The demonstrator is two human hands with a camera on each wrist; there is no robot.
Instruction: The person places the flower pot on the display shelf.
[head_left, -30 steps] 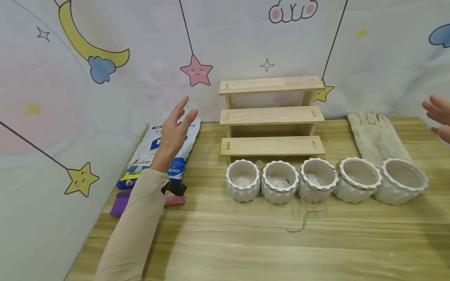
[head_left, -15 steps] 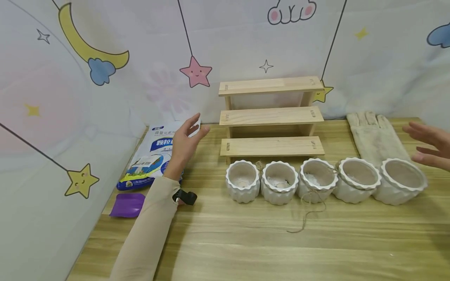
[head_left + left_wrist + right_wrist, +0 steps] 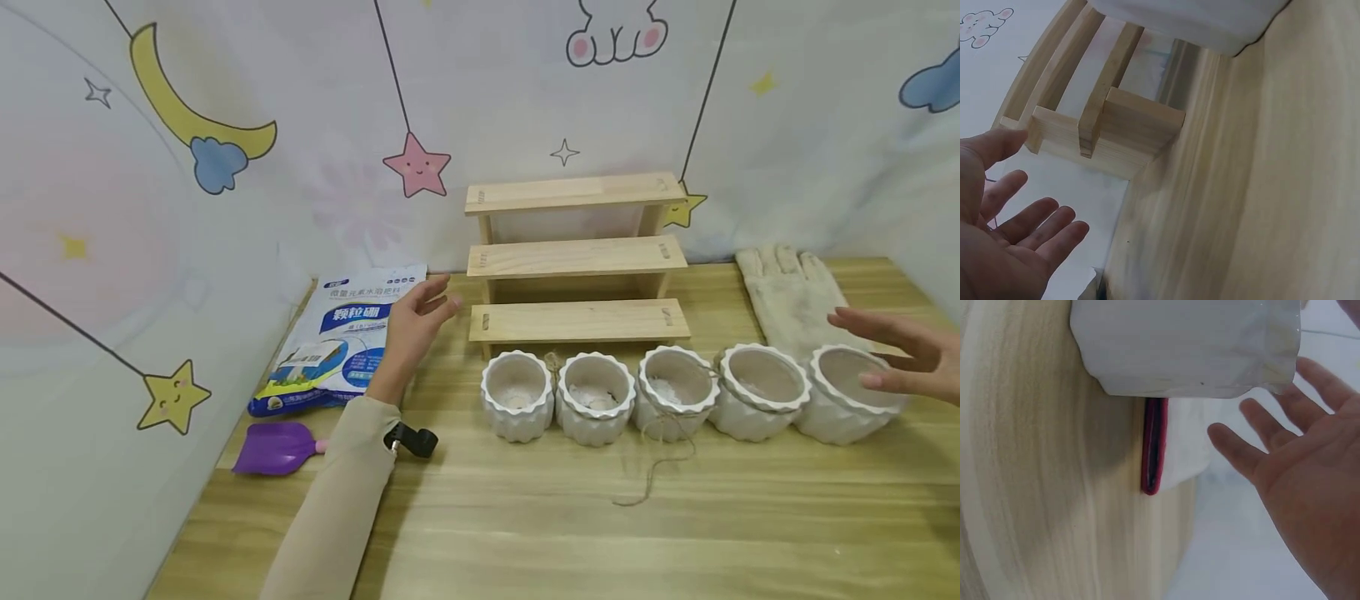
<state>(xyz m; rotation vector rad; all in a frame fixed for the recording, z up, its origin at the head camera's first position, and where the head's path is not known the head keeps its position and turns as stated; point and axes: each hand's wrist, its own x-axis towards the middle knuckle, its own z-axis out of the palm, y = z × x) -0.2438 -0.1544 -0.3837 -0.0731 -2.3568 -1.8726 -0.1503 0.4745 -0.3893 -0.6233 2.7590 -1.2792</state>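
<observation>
I find both hands empty, gripping nothing. My left hand (image 3: 411, 333) hovers above the table (image 3: 525, 533) with fingers straight and slightly spread; the left wrist view confirms the open palm (image 3: 1004, 250). Directly under and just behind that hand lies the blue-and-white bag (image 3: 341, 337), flat on the table, not touched as far as I can tell. Off the fingertips stands the three-step wooden rack (image 3: 576, 258), near but apart from them. My right hand (image 3: 896, 358) is likewise spread, fingers straight, hovering over the rim of the outermost white pot (image 3: 847, 400) in a row of five; whether it touches the rim I cannot tell. Just beyond that hand lies a pale glove (image 3: 791, 296). The next pot (image 3: 757, 390) sits just inward of it. Behind the left wrist, a purple scoop (image 3: 273, 448) rests near the table's edge.
</observation>
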